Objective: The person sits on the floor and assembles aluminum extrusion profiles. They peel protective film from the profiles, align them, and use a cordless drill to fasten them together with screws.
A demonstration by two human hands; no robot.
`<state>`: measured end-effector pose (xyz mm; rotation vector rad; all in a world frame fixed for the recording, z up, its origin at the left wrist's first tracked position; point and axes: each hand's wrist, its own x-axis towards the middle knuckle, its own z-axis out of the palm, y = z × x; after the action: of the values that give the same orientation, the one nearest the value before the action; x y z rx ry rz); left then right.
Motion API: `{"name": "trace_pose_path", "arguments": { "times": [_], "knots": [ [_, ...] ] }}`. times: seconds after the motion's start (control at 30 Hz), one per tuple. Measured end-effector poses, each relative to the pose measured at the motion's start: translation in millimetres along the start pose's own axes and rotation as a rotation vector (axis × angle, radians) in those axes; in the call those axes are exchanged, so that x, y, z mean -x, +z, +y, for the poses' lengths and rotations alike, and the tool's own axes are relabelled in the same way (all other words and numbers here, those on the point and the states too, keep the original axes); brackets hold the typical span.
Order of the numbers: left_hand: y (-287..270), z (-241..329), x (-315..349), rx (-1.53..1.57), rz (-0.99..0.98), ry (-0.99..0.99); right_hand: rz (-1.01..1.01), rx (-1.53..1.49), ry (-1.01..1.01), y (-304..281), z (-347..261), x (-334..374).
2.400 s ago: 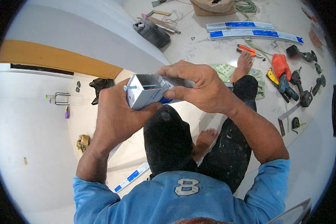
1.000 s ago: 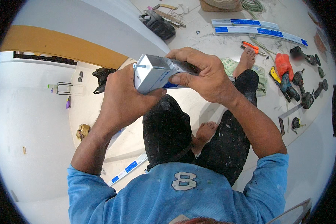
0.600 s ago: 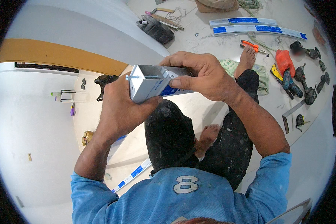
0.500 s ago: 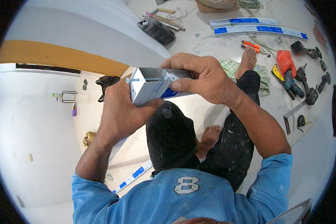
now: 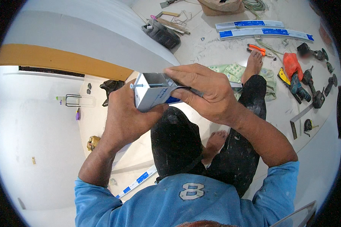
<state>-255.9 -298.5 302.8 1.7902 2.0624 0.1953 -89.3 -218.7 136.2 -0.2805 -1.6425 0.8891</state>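
A silver-and-blue metal profile, box-shaped with an open channel, is held above my knees, its end tilted toward me. A long screw passes through the end face, its head outside and its shank showing inside the channel. My left hand wraps round this end, thumb along the underside. My right hand lies over the profile further right, with fingers straight along the top and thumb below. A dark gap or edge shows between that thumb and the fingers; what lies there is partly hidden.
Blue-and-white metal strips lie on the floor at far right. Orange-handled pliers, a cordless drill, a square and a tape measure lie right of my foot. A black container stands beside the wall.
My right hand's fingers have straightened and its grip has shifted slightly down and right. More of the channel's inside shows. The whole view has shifted a little.
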Motion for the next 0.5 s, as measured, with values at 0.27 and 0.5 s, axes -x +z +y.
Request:
{"name": "trace_pose_path", "arguments": {
  "times": [0.27, 0.5],
  "knots": [
    [0, -9, -3, -0.109, 0.03, 0.086, -0.052, -0.072, 0.128, -6, -6, -2],
    [0, -7, -4, -0.107, 0.044, 0.116, -0.06, -0.064, 0.112, -8, -5, -1]
  ]
}}
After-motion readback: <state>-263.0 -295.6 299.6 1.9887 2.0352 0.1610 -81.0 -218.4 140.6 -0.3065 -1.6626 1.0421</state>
